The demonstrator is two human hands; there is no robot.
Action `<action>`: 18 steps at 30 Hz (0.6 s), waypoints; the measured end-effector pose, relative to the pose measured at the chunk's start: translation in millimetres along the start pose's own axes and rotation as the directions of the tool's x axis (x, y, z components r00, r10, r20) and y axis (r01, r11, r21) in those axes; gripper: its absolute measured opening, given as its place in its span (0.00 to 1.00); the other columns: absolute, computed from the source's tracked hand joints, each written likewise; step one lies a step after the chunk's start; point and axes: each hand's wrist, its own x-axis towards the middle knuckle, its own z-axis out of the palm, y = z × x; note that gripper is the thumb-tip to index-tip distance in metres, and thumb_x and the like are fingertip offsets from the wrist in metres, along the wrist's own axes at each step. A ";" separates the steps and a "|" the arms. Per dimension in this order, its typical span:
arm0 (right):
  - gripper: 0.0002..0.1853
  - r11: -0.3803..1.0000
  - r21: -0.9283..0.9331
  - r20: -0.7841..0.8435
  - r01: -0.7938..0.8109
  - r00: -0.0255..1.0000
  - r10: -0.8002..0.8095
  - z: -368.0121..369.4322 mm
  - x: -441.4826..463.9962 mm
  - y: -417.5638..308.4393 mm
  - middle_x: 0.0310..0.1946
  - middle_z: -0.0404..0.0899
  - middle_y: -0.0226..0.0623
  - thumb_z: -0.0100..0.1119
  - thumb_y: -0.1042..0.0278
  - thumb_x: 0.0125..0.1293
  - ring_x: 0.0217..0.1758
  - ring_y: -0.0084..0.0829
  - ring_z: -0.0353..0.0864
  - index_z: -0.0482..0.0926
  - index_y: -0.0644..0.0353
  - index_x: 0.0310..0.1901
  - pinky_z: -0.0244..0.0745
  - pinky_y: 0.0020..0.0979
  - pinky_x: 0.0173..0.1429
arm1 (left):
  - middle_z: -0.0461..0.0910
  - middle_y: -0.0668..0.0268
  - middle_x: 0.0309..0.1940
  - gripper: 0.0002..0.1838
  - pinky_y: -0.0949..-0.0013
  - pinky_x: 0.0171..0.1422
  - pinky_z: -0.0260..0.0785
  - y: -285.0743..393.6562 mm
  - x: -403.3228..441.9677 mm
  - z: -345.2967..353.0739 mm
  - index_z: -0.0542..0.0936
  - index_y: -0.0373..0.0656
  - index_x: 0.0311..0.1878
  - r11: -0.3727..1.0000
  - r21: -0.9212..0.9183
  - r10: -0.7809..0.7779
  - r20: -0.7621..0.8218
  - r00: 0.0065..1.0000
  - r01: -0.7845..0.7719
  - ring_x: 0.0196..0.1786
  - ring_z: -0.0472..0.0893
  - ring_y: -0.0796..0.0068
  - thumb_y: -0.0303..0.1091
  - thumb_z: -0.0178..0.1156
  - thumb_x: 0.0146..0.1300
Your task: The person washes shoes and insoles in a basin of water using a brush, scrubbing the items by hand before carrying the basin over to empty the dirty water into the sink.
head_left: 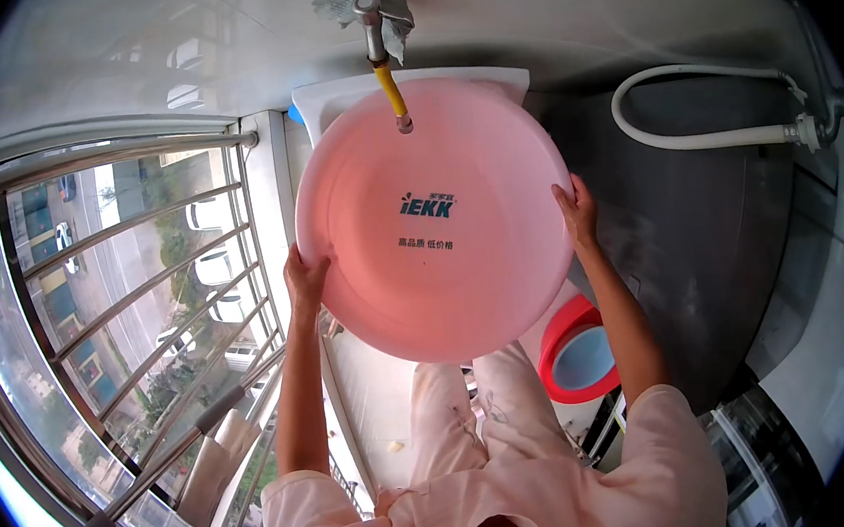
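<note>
A large round pink plastic basin [386, 307], printed with dark lettering inside, is held up in front of my body. My left hand [305, 277] grips its left rim, thumb on the inside and the other fingers hidden behind. On the opposite rim, my right hand [578, 212] is closed in the same way. The faucet [374, 35] on the wall carries a yellow hose [390, 90] whose end hangs over the basin's far part. Behind the basin shows the edge of a white sink [327, 99], mostly covered.
Metal window bars [124, 305] run along the left, with a street far below. A white drain hose [702, 142] loops at the right above a dark surface [679, 221]. Red and blue basins [550, 353] stand low, near my right forearm. A grey-handled pole [196, 434] leans at the left.
</note>
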 end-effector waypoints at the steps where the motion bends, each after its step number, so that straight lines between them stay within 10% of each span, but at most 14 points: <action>1: 0.21 1.000 0.017 0.041 0.010 0.999 -0.011 18.8 18.0 -8.7 0.37 0.81 0.37 0.62 0.62 0.61 0.37 0.24 0.77 0.74 0.65 0.52 0.72 0.26 0.42 | 0.78 0.52 0.36 0.24 0.65 0.40 0.75 -4.7 9.1 -8.0 0.72 0.32 0.50 0.994 -0.103 -0.033 -0.011 0.999 0.032 0.36 0.80 0.63 0.27 0.60 0.45; 8: 0.23 0.996 -0.044 0.159 0.084 0.984 -0.076 75.5 -3.6 -14.9 0.42 0.81 0.42 0.64 0.61 0.59 0.42 0.29 0.80 0.74 0.60 0.54 0.73 0.28 0.48 | 0.77 0.53 0.45 0.27 0.69 0.49 0.76 -61.8 -58.3 -42.3 0.67 0.33 0.56 0.848 -0.519 -0.163 -0.068 0.984 0.105 0.44 0.80 0.65 0.22 0.60 0.50; 18: 0.20 0.955 -0.205 0.127 0.214 0.973 -0.191 111.4 83.0 -9.0 0.33 0.81 0.45 0.60 0.57 0.62 0.34 0.37 0.81 0.73 0.58 0.51 0.74 0.33 0.41 | 0.79 0.66 0.36 0.12 0.76 0.45 0.70 -13.0 -29.9 -28.8 0.76 0.36 0.43 0.885 -0.460 -0.080 -0.287 0.955 -0.064 0.37 0.76 0.81 0.24 0.63 0.55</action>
